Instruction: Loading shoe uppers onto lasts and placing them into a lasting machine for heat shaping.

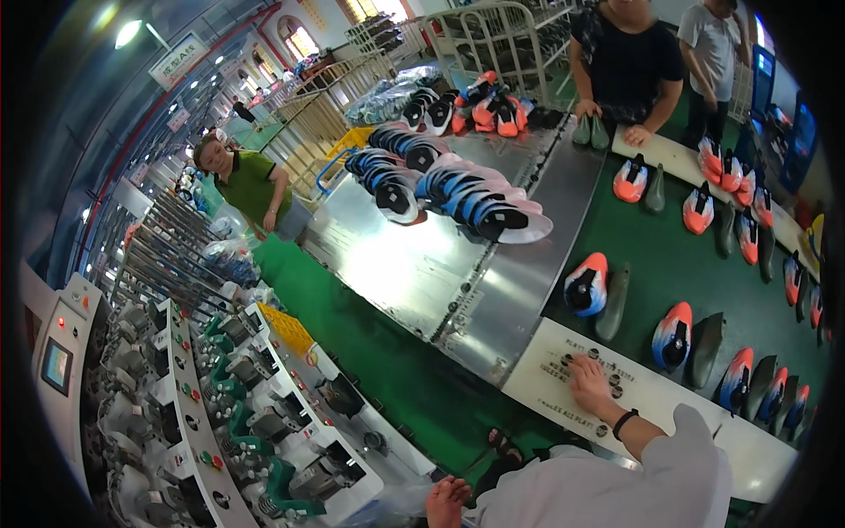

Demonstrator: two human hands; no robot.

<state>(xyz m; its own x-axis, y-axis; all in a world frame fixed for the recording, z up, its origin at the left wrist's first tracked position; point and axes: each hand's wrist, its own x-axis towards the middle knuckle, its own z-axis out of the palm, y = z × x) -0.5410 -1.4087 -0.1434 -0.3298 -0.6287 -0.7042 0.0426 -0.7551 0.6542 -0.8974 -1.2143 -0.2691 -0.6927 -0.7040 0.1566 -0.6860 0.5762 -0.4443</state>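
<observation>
My right hand [590,383], with a black band [626,423] at its wrist, rests palm down on a white board [528,374] marked with dark print and round dark spots. Its fingers are stretched out and hold nothing. Low in the picture, my left hand [449,500] hangs beside my body with its fingers loosely bent and nothing visible in it. Just beyond the board, on the green conveyor belt [607,233], an orange, white and blue shoe upper [586,284] lies beside a dark green shoe last [613,304]. Another upper [673,337] and last [705,350] lie farther right.
A metal table [378,264] ahead carries rows of blue-and-black shoe uppers [475,201] and several orange ones [500,114]. Across the belt, a person [629,66] handles green lasts [591,132]. A person in green [246,185] stands left, beyond machines [273,422] with green parts.
</observation>
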